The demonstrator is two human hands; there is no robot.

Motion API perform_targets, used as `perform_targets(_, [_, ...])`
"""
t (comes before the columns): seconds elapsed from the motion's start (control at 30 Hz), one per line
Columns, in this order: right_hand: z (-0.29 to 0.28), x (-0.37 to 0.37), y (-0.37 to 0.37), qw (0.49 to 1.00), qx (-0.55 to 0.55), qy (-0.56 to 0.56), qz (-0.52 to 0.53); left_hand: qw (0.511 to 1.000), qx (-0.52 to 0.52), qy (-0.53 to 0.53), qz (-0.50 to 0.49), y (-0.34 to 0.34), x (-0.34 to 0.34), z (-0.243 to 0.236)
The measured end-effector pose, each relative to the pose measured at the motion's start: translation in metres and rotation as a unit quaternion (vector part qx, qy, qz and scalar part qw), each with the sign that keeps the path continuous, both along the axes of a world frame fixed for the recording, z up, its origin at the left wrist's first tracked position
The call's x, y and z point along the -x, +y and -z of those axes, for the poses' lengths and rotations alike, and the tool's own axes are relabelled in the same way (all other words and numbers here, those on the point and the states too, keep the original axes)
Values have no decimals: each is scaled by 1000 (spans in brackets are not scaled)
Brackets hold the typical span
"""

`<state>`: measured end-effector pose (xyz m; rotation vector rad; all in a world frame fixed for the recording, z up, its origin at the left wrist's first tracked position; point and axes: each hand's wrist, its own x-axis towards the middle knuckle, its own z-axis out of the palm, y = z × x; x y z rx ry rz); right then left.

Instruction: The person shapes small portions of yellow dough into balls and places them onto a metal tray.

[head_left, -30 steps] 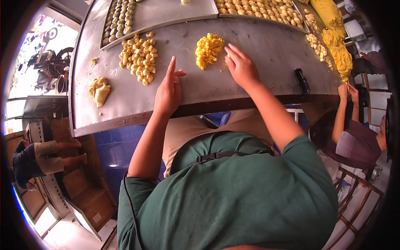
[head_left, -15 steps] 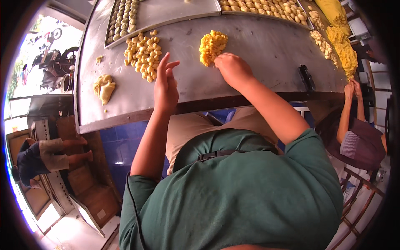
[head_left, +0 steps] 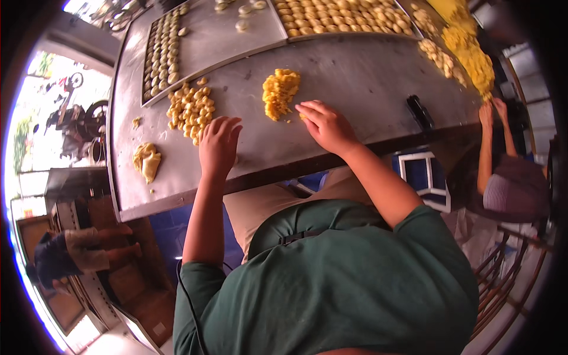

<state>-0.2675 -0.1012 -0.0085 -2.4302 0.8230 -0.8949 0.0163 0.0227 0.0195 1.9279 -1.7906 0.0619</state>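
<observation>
My left hand [head_left: 219, 148] is at the near edge of a pile of small pale-yellow dough balls [head_left: 190, 107], fingers bent loosely and thumb apart, with nothing visible in its grasp. To the right lies a heap of crumbly yellow filling [head_left: 280, 93]. Just beside that heap, my right hand [head_left: 327, 126] has its fingertips and thumb around a small lump of yellow filling [head_left: 302, 116], partly hidden. A few crumbs lie between heap and hand. Farther left, a larger piece of soft dough [head_left: 147, 162] rests on the metal table [head_left: 355, 71].
Metal trays [head_left: 234, 56] with rows of round filled balls [head_left: 343, 16] stand at the back. A black object [head_left: 419, 112] lies toward the right. Another person's hands [head_left: 492, 109] work at a long yellow mass [head_left: 470, 53]. A person stands at far left.
My left hand has lowered from raised, spread fingers to the dough-ball pile. My right hand has drawn back slightly from the filling heap with a small lump. The view has shifted.
</observation>
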Motion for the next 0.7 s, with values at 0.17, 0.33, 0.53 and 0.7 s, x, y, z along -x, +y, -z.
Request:
perform_targets(0.17, [3, 9, -4, 1000, 13, -7, -10, 978, -205, 19, -25, 50, 12, -44])
perform_targets(0.33, [6, 9, -3, 1000, 1, 25, 3, 974, -216, 29, -59, 33, 39, -91])
perform_targets(0.53, [9, 4, -5, 981, 173, 38, 73, 992, 77, -45, -87, 7, -30, -19])
perform_targets(0.7, [1, -3, 22, 997, -46, 68, -2, 965, -86, -56, -242, 22, -105, 20])
